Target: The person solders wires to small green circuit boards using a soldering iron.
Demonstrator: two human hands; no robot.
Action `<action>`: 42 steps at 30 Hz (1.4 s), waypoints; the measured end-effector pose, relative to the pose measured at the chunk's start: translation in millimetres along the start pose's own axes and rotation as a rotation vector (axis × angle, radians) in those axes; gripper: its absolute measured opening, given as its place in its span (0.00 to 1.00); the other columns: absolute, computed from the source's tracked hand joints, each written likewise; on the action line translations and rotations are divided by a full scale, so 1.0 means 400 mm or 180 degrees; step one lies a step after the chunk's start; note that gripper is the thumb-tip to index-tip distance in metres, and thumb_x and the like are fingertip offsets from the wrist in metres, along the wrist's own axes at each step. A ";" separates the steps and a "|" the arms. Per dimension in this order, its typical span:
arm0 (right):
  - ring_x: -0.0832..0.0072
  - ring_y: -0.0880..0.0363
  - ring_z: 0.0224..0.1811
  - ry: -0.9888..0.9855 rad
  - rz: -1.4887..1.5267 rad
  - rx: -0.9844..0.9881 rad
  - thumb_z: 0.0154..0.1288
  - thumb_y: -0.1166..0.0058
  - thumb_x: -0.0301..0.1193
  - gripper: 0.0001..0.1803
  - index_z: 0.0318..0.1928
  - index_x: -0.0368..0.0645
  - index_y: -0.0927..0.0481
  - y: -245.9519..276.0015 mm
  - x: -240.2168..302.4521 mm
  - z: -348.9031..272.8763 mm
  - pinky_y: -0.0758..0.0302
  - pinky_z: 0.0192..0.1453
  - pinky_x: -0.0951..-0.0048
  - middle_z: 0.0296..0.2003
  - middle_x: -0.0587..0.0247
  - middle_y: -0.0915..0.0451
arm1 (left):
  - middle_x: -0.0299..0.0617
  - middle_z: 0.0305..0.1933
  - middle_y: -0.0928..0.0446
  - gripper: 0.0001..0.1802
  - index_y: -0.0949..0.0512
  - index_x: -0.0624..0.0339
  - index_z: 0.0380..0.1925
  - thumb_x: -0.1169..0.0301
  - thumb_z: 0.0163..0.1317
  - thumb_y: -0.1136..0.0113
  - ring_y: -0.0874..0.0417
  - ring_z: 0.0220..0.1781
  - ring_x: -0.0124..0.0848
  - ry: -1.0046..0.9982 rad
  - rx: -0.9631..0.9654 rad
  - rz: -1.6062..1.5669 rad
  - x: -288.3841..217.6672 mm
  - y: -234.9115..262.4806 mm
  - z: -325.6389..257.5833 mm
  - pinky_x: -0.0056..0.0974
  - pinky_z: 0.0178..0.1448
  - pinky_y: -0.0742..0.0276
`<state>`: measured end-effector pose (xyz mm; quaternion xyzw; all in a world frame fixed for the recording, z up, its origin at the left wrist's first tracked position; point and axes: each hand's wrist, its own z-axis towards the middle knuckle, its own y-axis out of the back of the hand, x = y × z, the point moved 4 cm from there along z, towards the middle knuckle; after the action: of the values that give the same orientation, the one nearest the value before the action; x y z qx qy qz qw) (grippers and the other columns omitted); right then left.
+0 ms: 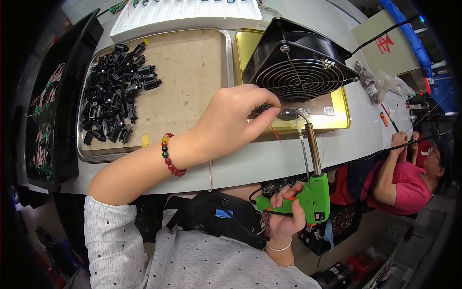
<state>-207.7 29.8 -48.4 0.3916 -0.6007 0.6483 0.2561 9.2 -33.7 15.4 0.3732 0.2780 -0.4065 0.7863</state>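
So the left hand [231,115] is pinching a small dark part [260,109], mostly hidden in its grip, with a red wire [276,135] showing just below. The right hand [283,224] is gripping a green soldering gun [315,200], lower and right of the left one. Its long metal barrel [314,149] is pointing away from the right hand, bent tip [302,115] angling toward the part; can't tell if they're touching.

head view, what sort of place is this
Most likely an electronics assembly workshop: a metal-rimmed tray holds a heap of small black parts, the right hand grips a green gun-shaped tool that looks like a soldering gun, and another person is nearby.
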 end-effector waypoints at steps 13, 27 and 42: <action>0.71 0.30 0.27 0.0301 -0.0399 -0.0060 0.54 0.52 0.31 0.19 0.45 0.35 0.35 0.014 0.009 0.000 0.32 0.27 0.73 0.42 0.51 0.31 | 0.42 0.24 0.22 0.04 0.21 0.63 0.25 0.73 0.49 0.40 0.26 0.18 0.27 -0.0016 0.0023 0.0063 0.004 -0.004 0.002 0.27 0.18 0.35; 0.74 0.34 0.26 0.0156 -0.0189 0.0029 0.56 0.52 0.30 0.18 0.46 0.36 0.36 0.007 -0.005 -0.003 0.34 0.29 0.74 0.35 0.60 0.30 | 0.43 0.24 0.22 0.05 0.21 0.63 0.25 0.73 0.49 0.40 0.24 0.20 0.29 -0.0065 0.0080 0.0180 0.005 -0.004 0.001 0.28 0.19 0.32; 0.72 0.31 0.29 0.0364 -0.0406 -0.0094 0.55 0.51 0.31 0.18 0.45 0.35 0.35 0.011 0.002 -0.003 0.32 0.27 0.75 0.40 0.58 0.34 | 0.43 0.24 0.22 0.04 0.21 0.63 0.25 0.73 0.50 0.40 0.24 0.20 0.29 -0.0109 0.0025 0.0151 0.008 -0.004 0.001 0.28 0.20 0.32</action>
<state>-212.1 30.3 -50.2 0.3875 -0.5684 0.6431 0.3366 9.7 -36.2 12.6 0.3757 0.2539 -0.3952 0.7989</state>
